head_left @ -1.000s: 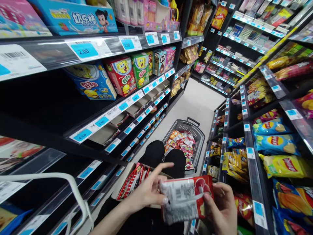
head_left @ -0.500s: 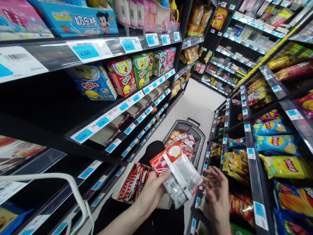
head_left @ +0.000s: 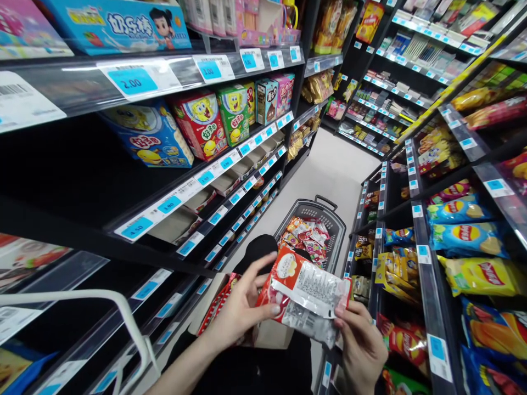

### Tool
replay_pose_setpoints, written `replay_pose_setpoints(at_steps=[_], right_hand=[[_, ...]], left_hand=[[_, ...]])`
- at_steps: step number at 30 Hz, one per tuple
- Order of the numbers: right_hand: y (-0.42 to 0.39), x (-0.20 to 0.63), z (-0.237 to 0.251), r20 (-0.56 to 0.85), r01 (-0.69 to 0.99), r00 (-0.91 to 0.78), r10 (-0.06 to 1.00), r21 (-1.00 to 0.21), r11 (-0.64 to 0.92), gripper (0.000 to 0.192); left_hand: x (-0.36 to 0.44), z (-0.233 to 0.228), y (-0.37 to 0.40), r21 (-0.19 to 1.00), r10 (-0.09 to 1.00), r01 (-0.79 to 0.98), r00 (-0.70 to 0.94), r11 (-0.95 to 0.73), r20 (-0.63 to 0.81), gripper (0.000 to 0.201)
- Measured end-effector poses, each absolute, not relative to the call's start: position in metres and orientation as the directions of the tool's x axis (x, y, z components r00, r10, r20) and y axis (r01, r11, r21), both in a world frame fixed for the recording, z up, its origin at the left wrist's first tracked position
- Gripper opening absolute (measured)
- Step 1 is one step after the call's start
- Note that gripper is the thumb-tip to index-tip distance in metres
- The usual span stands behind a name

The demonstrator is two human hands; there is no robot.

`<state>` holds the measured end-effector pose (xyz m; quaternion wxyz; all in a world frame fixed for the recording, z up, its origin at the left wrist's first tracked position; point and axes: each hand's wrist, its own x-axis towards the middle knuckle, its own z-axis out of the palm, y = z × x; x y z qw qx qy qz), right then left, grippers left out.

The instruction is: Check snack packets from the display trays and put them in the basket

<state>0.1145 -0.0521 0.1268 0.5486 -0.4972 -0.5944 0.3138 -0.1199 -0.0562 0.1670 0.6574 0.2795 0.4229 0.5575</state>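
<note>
We hold a red and white snack packet point(head_left: 304, 291) between both hands, low in the aisle, its printed back facing up. Our left hand point(head_left: 241, 310) pinches its left edge, thumb on top, index finger raised. Our right hand point(head_left: 362, 345) grips the lower right corner from below. Just under the packet sits an open cardboard box point(head_left: 230, 307) of red packets. Beyond our knees stands a grey basket point(head_left: 329, 219) filled with snack bags. Chip bags point(head_left: 465, 236) fill the right-hand shelves.
</note>
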Motion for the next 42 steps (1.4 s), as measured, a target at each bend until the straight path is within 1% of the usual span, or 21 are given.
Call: replay_pose_setpoints(at_steps=[2,4,6,8,12,16,17,19,21,23,25,26,27,29,30,31,32,35,37,40,42], right_hand=[[-0.051,0.116,0.127,0.286,0.228,0.081,0.955,-0.938,0.262,0.005],[-0.051,0.116,0.128,0.241,0.201,0.037,0.97,-0.952,0.229,0.003],[-0.051,0.117,0.13,0.21,0.191,-0.002,0.978,-0.959,0.207,0.005],[-0.052,0.118,0.134,0.219,0.22,-0.035,0.975,-0.95,0.221,0.007],[-0.053,0.121,0.144,0.261,0.309,-0.074,0.963,-0.912,0.271,0.015],[-0.052,0.119,0.151,0.229,0.292,-0.063,0.971,-0.926,0.238,0.017],[-0.053,0.117,0.151,0.175,0.243,-0.047,0.984,-0.953,0.181,0.016],[-0.054,0.113,0.148,-0.005,0.09,0.002,1.0,-0.996,-0.005,0.015],[-0.056,0.112,0.141,-0.182,-0.056,0.046,0.982,-0.982,-0.179,0.026],[-0.057,0.12,0.129,-0.268,-0.077,0.083,0.96,-0.962,-0.262,0.036],[-0.056,0.137,0.114,-0.284,0.031,0.15,0.947,-0.956,-0.292,0.04],[-0.054,0.148,0.105,-0.294,0.098,0.195,0.936,-0.943,-0.317,0.043],[-0.052,0.159,0.095,-0.279,0.147,0.275,0.92,-0.934,-0.327,0.046],[-0.046,0.182,0.075,-0.233,0.198,0.412,0.881,-0.921,-0.336,0.048],[-0.042,0.191,0.064,-0.201,0.22,0.479,0.855,-0.915,-0.338,0.045],[-0.038,0.198,0.053,-0.174,0.242,0.534,0.828,-0.906,-0.347,0.041],[-0.032,0.202,0.042,-0.155,0.264,0.58,0.8,-0.893,-0.364,0.035],[-0.009,0.201,0.006,-0.157,0.297,0.651,0.743,-0.848,-0.44,0.019],[0.009,0.192,-0.018,-0.197,0.293,0.655,0.73,-0.824,-0.486,0.02],[0.035,0.175,-0.045,-0.311,0.267,0.568,0.762,-0.806,-0.529,0.025],[0.045,0.166,-0.055,-0.391,0.256,0.471,0.791,-0.797,-0.547,0.024]], left_hand=[[-0.124,0.167,-0.055,0.934,0.972,-0.275,0.016,0.228,-0.233,0.043],[-0.124,0.166,-0.053,0.974,0.976,-0.085,-0.031,0.212,-0.215,0.02],[-0.122,0.165,-0.053,0.982,0.98,0.013,-0.065,0.189,-0.188,0.008],[-0.12,0.166,-0.052,0.984,0.985,0.069,-0.071,0.163,-0.159,0.003],[-0.115,0.172,-0.053,0.982,0.986,0.098,-0.041,0.163,-0.159,0.011],[-0.107,0.173,-0.053,0.972,0.971,-0.027,-0.032,0.235,-0.236,0.011],[-0.105,0.171,-0.053,0.964,0.967,-0.095,-0.034,0.248,-0.253,0.011],[-0.1,0.166,-0.054,0.927,0.958,-0.256,-0.005,0.275,-0.286,0.019],[-0.098,0.16,-0.057,0.88,0.944,-0.345,0.081,0.327,-0.319,0.031],[-0.1,0.155,-0.06,0.888,0.914,-0.226,0.174,0.4,-0.367,0.046],[-0.104,0.152,-0.064,0.909,0.894,0.113,0.166,0.402,-0.416,0.058],[-0.107,0.151,-0.066,0.871,0.9,0.334,0.122,0.361,-0.419,0.057],[-0.11,0.151,-0.068,0.777,0.913,0.552,0.066,0.303,-0.403,0.053],[-0.115,0.151,-0.072,0.481,0.934,0.852,-0.023,0.205,-0.356,0.042],[-0.116,0.151,-0.074,0.341,0.932,0.922,-0.051,0.183,-0.36,0.038],[-0.116,0.151,-0.077,0.241,0.923,0.955,-0.069,0.171,-0.379,0.036],[-0.115,0.15,-0.079,0.187,0.913,0.969,-0.075,0.162,-0.401,0.035],[-0.106,0.149,-0.084,0.179,0.908,0.976,-0.041,0.127,-0.417,0.035],[-0.099,0.147,-0.085,0.196,0.917,0.976,-0.004,0.09,-0.4,0.033],[-0.096,0.145,-0.083,0.225,0.915,0.973,0.042,0.054,-0.4,0.034],[-0.102,0.148,-0.081,0.303,0.92,0.951,0.07,0.054,-0.387,0.035]])
